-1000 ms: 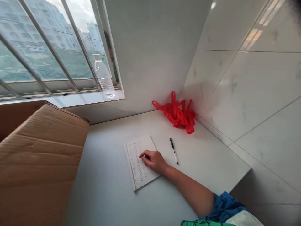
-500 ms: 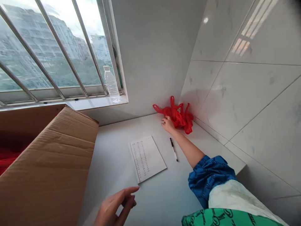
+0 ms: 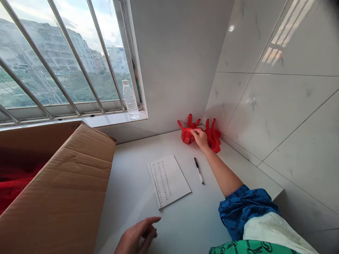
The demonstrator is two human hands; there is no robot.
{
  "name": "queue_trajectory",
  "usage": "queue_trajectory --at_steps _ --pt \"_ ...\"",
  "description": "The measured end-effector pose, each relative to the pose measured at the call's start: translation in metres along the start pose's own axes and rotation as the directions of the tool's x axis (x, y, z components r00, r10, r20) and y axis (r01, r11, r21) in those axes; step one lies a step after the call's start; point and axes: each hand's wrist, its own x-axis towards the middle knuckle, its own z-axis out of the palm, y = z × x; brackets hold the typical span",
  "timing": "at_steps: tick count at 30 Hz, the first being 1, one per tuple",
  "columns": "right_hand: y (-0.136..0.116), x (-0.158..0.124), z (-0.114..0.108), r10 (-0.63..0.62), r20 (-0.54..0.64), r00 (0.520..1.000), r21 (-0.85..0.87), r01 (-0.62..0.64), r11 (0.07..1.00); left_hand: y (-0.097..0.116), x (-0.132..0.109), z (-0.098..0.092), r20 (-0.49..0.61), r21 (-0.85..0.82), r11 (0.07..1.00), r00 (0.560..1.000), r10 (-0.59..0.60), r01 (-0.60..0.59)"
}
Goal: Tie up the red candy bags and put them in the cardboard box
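1. Two bare hands are showing around a notebook (image 3: 178, 181), which is lying with rows of marks facing up
2. The right hand (image 3: 201, 139), over the page a second ago, is now reaching beyond the notebook, toward its right
3. Thumb and forefinger there appear to be pinching red plastic (image 3: 186, 138), and that heap is now showing as two clumps, one on either side of the hand
4. The left hand (image 3: 135, 235), out of view a second ago, is appearing on the notebook's near side, fingers loosely curled, forefinger extending, holding nothing visible
5. Handling seems to be shifting from page to plastic, while a pen (image 3: 198, 168) is lying just right of the notebook
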Motion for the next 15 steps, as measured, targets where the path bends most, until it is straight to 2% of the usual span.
queue_trajectory --at_steps 5,10,12,15 --pt "-0.045 -0.033 0.006 -0.102 0.204 0.974 0.222 0.056 0.973 0.033 0.024 -0.025 -0.083 0.094 0.989 0.989 0.121 -0.113" --pt "-0.052 -0.089 0.016 -0.147 0.463 0.874 0.233 0.040 0.972 0.058 0.043 -0.036 -0.251 0.054 0.994 0.962 0.109 -0.098" --pt "-0.049 -0.108 0.017 -0.136 0.511 0.849 0.196 0.039 0.980 0.062 0.055 -0.037 -0.361 0.040 0.996 0.929 0.087 -0.078" --pt "-0.047 -0.129 0.016 -0.080 0.497 0.864 0.134 0.015 0.991 0.063 0.085 -0.036 -0.499 0.103 0.993 0.860 0.107 -0.065"
